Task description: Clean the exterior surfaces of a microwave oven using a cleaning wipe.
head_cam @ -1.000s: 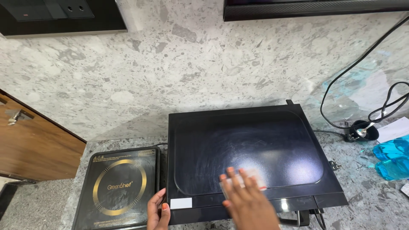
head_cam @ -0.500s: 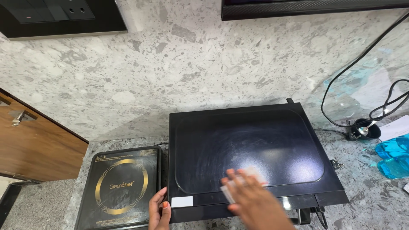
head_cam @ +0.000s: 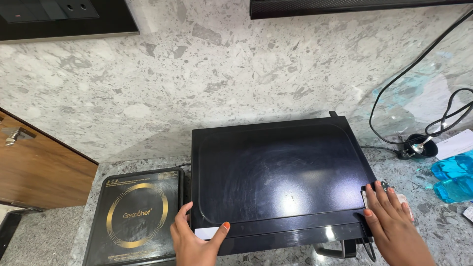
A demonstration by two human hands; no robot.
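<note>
Your left hand (head_cam: 194,241) gripping black oven (head_cam: 281,177) near-left corner; right hand (head_cam: 389,221) pressing flat on right edge. Long axis running left-right. Induction cooktop (head_cam: 135,216) crowding left; bench (head_cam: 423,236) open right.

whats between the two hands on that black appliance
In the head view, only the bare, glossy top and front edge of the black appliance lie between left hand and right hand.
</note>
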